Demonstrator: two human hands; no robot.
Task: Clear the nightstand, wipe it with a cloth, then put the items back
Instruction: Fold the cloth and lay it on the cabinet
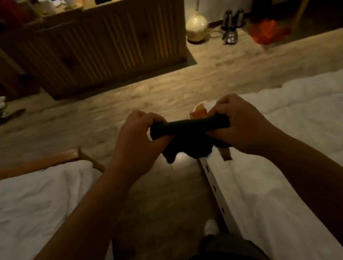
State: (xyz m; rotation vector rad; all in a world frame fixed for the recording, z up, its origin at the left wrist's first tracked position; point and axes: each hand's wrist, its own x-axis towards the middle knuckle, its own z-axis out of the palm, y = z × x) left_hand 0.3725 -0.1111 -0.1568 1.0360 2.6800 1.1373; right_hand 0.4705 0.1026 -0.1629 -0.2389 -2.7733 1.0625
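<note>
Landmark: the dark cloth [189, 134], held in mid-air above the floor strip between two beds.
Shoe: a white shoe [211, 226] on the floor, well nearer than the cloth.
Left hand: the left hand [137, 139] grips the cloth's left end, fingers curled over it.
Right hand: the right hand [239, 121] grips the cloth's right end the same way; the cloth is stretched between both.
Beds: white bedding [19, 209] left of the cloth, more bedding [305, 140] right of it.
Dresser: a wooden dresser [104, 43] far beyond the cloth, cups on top.
Lamp: a round glowing lamp [196, 27] on the floor beyond the cloth, right of the dresser.
</note>
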